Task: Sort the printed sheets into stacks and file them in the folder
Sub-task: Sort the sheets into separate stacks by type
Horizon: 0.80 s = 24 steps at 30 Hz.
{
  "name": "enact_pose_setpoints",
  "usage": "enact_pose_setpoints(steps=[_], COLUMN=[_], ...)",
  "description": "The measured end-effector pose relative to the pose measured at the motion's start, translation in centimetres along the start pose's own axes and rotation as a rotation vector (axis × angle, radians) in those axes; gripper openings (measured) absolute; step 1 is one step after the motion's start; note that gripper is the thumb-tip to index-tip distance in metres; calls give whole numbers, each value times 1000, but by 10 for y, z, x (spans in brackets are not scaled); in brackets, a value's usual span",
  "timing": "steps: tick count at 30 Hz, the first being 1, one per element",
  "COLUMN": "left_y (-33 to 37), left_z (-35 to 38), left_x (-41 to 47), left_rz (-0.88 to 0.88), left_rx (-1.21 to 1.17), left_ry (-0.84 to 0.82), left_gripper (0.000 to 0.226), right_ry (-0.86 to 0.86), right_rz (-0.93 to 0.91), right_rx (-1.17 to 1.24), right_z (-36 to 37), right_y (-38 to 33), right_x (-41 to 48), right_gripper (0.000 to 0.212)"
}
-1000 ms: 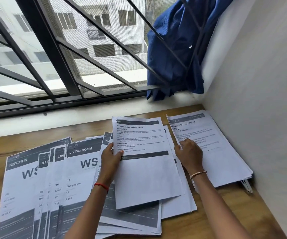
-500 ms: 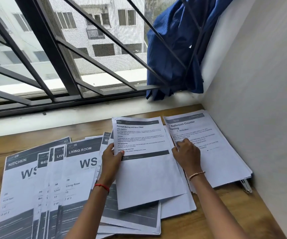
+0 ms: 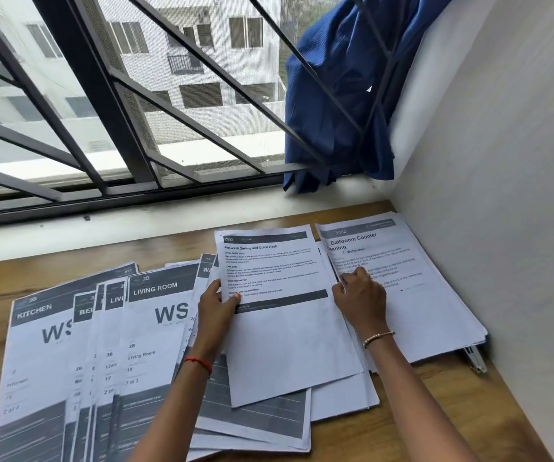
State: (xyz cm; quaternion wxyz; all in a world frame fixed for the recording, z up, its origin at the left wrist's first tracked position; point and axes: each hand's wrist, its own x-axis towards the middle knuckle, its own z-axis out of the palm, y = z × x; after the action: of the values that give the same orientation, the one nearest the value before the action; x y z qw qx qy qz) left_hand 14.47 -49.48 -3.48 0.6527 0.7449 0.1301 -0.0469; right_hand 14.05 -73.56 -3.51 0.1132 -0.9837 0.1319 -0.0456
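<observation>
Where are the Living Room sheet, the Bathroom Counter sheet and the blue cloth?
Living Room sheet (image 3: 150, 331), head view, white middle below the WS.
Bathroom Counter sheet (image 3: 419, 311), head view, blank lower part.
Blue cloth (image 3: 339, 95), head view, middle folds.

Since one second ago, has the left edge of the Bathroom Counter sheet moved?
Yes. The Bathroom Counter sheet: its left edge, pinched by the right hand, settled slightly leftward, away from the wall.

Matt paper sheets (image 3: 289, 345) on grained wooden table (image 3: 435, 411)
</observation>
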Motion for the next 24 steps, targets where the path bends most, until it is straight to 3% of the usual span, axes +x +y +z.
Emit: enact_pose_setpoints(steps=[9,15,20,24], left_y=[-2,1,14,18], left_z=[0,8,46,99], left_x=[2,4,6,5], left_rz=[-1,15,75,121], left_rx=[-6,-21,-15,-8], left_ry=[-9,-21,-41,-103], left_gripper=[30,30,30,30], right_ry=[-10,54,175,219], right_rz=[2,100,212,151], right_rx=[16,139,190,145], right_z=[2,-14,-53,-75], right_y=[0,4,11,12], right_x=[0,8,24,35], right_gripper=[11,28,33,30])
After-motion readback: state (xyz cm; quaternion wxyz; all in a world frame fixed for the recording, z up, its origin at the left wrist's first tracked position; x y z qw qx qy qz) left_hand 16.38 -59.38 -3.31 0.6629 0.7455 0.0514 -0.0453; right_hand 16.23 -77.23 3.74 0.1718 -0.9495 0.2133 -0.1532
